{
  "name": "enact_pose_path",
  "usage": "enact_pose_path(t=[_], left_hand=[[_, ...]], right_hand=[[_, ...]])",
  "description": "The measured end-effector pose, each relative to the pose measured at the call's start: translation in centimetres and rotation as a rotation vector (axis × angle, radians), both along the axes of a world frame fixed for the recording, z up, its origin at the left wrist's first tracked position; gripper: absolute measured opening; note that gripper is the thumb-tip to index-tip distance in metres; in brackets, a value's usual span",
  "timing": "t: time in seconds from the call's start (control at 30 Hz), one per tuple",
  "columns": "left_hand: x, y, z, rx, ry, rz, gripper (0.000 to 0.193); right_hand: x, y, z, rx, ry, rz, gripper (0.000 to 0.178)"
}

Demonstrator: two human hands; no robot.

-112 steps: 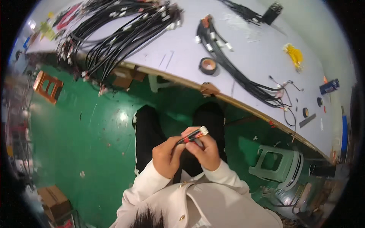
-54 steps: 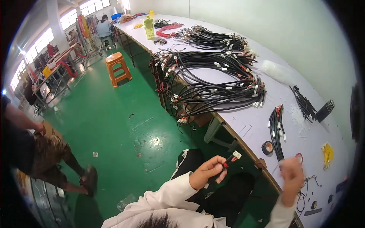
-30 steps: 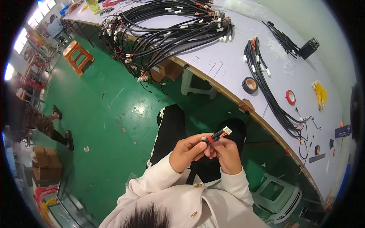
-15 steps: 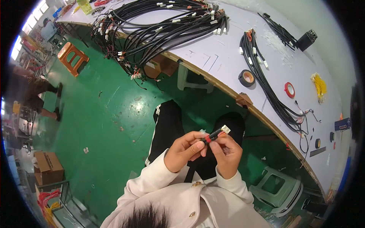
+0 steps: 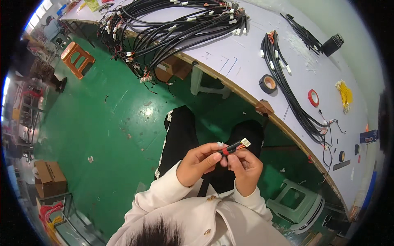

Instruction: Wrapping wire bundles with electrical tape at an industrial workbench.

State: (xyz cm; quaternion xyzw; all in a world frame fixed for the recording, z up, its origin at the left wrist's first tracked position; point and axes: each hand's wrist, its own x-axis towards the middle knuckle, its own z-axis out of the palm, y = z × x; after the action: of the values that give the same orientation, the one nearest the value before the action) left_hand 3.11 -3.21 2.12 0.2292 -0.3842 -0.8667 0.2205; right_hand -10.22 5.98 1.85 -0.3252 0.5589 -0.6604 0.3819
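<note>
One black cable end (image 5: 234, 146) slants up to the right above the black trousers (image 5: 180, 129), just below the middle of the frame. The left hand (image 5: 200, 164) is clamped on it from the left, thumb on top, apparently to keep it steady and leave the red tape band (image 5: 225, 152) exposed. The right hand (image 5: 246, 166) has thumb and fingers bunched beside that band; whether they pinch the tape or only touch the cable, I cannot tell. The white connector (image 5: 245, 142) points outward, seemingly so that nothing covers it. A small pale scrap (image 5: 221, 144) by the left fingertips is too small to identify, and the cable's other end is hidden behind the hands.

Beyond the knees, a black tape roll (image 5: 262, 85) and a red tape roll (image 5: 310, 97) lie flat on the white table (image 5: 246, 61), probably for easy reach, with a black cable bundle (image 5: 287, 96) running between them. Looped black harnesses (image 5: 176, 41) hang over the table edge, upper left of centre, the frame's top cutting them off. At the far upper left, another person (image 5: 45, 76) is dark and distorted by the lens rim.
</note>
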Motion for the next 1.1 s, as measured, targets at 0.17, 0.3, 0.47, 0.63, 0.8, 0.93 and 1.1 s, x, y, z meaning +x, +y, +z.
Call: enact_pose_path(t=[0.17,0.3,0.47,0.63,0.8,0.93,1.1], left_hand=[[0.0,-0.3,0.1,-0.024,-0.048,0.129,0.029],[0.2,-0.4,0.3,0.098,-0.034,0.052,0.03],[0.1,-0.2,0.1,0.084,-0.032,0.044,0.028],[0.2,0.2,0.1,0.027,-0.044,0.11,0.03],[-0.2,0.6,0.2,0.023,-0.005,0.12,0.029],[-0.3,0.5,0.4,-0.082,-0.111,0.153,0.027],[-0.4,0.6,0.9,-0.131,-0.171,0.16,0.029]], right_hand=[[-0.4,0.6,2.1,-0.21,0.133,0.179,0.024],[-1.2,-0.1,2.5,-0.176,0.499,0.234,0.023],[-1.5,-0.8,2.4,-0.179,0.582,0.155,0.012],[-2.2,-0.5,2.8,-0.122,0.529,0.308,0.013],[-2.8,-0.6,3.2,-0.139,0.482,0.339,0.008],[-2.0,-0.4,2.5,-0.032,0.284,0.193,0.003],[-0.4,-0.4,2.6,0.028,0.063,0.082,0.007]])
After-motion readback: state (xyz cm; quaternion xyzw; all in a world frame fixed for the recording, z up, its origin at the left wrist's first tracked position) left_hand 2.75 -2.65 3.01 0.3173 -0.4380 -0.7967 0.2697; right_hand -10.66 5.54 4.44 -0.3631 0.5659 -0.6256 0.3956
